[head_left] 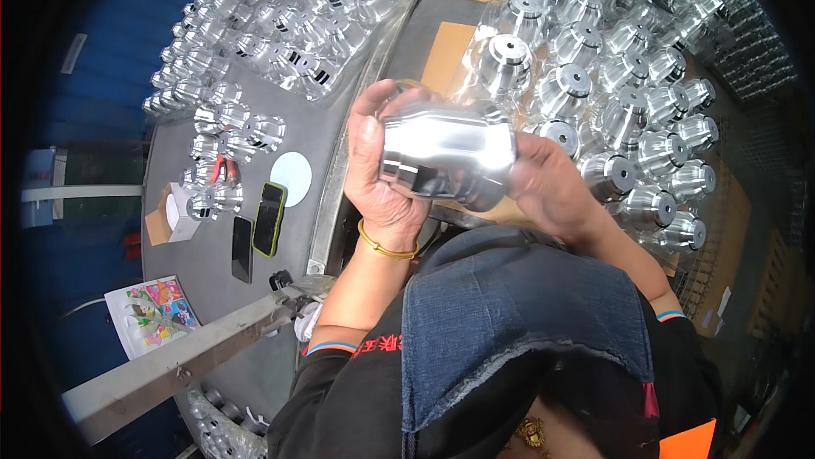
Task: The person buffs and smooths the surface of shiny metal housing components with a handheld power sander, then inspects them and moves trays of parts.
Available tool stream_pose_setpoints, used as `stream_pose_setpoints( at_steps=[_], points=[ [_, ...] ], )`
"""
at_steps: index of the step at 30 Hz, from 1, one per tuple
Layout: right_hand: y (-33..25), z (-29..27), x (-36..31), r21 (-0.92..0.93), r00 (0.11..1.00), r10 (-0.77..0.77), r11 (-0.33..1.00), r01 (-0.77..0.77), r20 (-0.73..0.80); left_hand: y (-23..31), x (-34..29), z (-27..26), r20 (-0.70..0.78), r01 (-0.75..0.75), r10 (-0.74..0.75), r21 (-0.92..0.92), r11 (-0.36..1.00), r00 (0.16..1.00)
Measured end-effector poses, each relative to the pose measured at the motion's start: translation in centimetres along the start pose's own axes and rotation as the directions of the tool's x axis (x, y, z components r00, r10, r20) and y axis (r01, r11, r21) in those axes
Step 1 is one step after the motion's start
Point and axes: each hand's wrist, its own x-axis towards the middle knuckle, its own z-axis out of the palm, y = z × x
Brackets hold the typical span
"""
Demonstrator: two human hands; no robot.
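A shiny chrome-like metal housing (450, 146), wide and stepped in outline, is held sideways in front of my chest. My left hand (378, 162) wraps round its left end, thumb below and fingers over the far side. At the opposite end is my right hand (552, 183), its bent fingers pressed to the rim and a little blurred by motion. Just beyond, many similar metal housings (567, 90) stand in rows at the right, several with a dark round centre on top. A denim cloth (518, 306) lies across my front below the piece.
On the grey table (310, 132) at left stand more housings (225, 111) and clear plastic trays (340, 26). Nearer are two phones (269, 219), a pale round disc (291, 179), an opened small box (174, 213) and a colourful printed sheet (153, 315). A metal bar (182, 366) crosses the lower left.
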Motion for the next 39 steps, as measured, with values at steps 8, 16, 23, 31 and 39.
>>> stream_pose_setpoints(
  at_steps=[8,16,23,31,39],
  points=[
    [0.4,-0.1,-0.3,-0.088,1.000,-0.025,0.996,0.026,0.008,0.3,0.1,-1.2,0.018,-0.021,0.021,-0.004,1.000,1.000],
    [1.8,-0.6,-0.5,-0.441,0.974,-0.208,0.868,0.227,0.093,-0.1,-0.1,-0.4,-0.026,-0.033,0.032,-0.046,0.998,0.999],
    [1.9,-1.5,-0.2,-0.739,0.892,-0.336,0.508,0.442,0.303,-0.1,-0.2,-0.4,-0.024,-0.039,0.038,-0.041,0.998,0.999],
    [1.4,-1.1,-0.5,0.040,1.000,0.005,0.999,-0.006,0.014,-0.3,-0.6,-0.9,0.015,0.023,-0.022,-0.070,0.997,1.000],
    [1.2,-0.3,-0.7,0.001,1.000,0.024,1.000,-0.024,0.006,-0.3,0.0,-1.3,0.043,0.042,-0.037,-0.115,0.992,0.998]
  ],
)
